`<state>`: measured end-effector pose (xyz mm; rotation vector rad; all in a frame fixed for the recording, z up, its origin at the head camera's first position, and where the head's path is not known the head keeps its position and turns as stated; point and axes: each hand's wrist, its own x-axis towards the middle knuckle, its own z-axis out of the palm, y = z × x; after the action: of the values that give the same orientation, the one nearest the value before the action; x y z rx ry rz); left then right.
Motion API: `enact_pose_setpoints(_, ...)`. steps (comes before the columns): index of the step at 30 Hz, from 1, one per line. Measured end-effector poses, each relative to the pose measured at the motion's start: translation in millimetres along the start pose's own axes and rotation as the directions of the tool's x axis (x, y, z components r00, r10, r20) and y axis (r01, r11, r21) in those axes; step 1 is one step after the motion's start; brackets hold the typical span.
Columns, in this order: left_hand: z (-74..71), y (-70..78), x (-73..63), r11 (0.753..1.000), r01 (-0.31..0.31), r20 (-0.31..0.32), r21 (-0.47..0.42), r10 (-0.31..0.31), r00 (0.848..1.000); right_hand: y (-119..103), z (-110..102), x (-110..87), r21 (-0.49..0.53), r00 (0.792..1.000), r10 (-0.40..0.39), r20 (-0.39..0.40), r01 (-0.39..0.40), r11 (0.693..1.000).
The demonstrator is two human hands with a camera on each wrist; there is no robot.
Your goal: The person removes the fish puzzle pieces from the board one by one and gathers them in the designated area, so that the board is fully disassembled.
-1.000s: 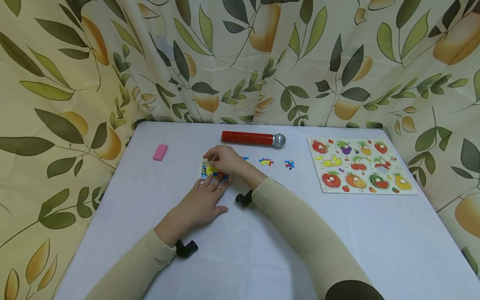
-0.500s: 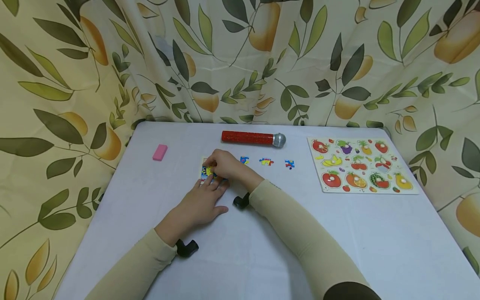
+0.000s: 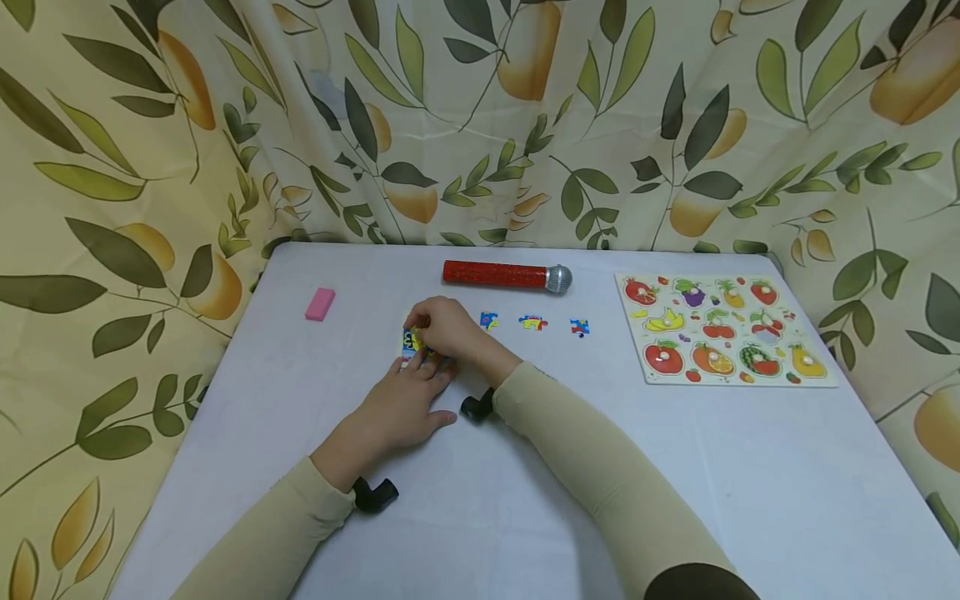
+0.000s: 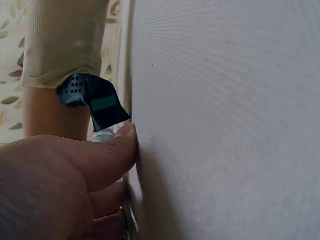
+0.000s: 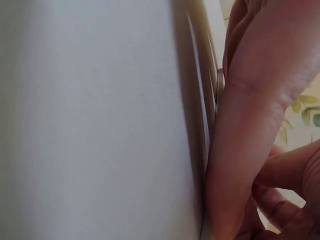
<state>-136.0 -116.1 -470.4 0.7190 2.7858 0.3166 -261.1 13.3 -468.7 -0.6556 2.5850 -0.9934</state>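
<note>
Two bare hands are crowding a small, flat, blue-and-yellow jigsaw and largely covering it.
In the head view, the jigsaw is lying on a white cloth-covered table; the left hand is pressing its near edge with spread fingers, while the right hand is bending over its far side (whether it is pinching anything, I cannot tell). Three multicoloured jigsaw pieces are lying in a row beyond the right wrist, a red microphone with a silver mesh head behind them, a pink rectangular block to the left, a white fruit-picture board well apart on the right. In the left wrist view, the thumb is touching the cloth. In the right wrist view, close fingers are blocking the jigsaw.
</note>
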Motion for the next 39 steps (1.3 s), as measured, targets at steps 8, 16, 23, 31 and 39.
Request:
enact_pose_setpoints(8, -0.3, 0.3, 0.2, 1.0, 0.002, -0.004, -0.007, -0.002, 1.0, -5, 0, -3.5, 0.036, 0.999, 0.026, -0.036, -0.025, 0.999)
enact_pose_setpoints(16, -1.6, 1.0, -0.6, 1.0, 0.011, 0.009, -0.017, -0.011, 1.0, -11, -2, -6.5, 0.017, 0.998, 0.051, -0.048, -0.051, 0.999)
enact_pose_setpoints(23, -2.7, 1.7, -1.2, 1.0, -0.008, -0.012, -0.006, 0.008, 1.0, -10, -1, -6.4, 0.03, 0.996, 0.061, -0.059, -0.06, 0.998)
enact_pose_setpoints(31, 0.0, -1.2, 0.8, 1.0, -0.007, -0.01, -0.011, 0.006, 1.0, -7, 0, -5.6, 0.065, 0.998, 0.04, -0.052, -0.037, 0.997)
enact_pose_setpoints(39, -3.1, -0.1, 1.4, 1.0, -0.007, 0.001, -0.028, 0.007, 1.0, -4, -2, -4.1, 0.158, 0.994, 0.053, -0.095, -0.038, 0.987)
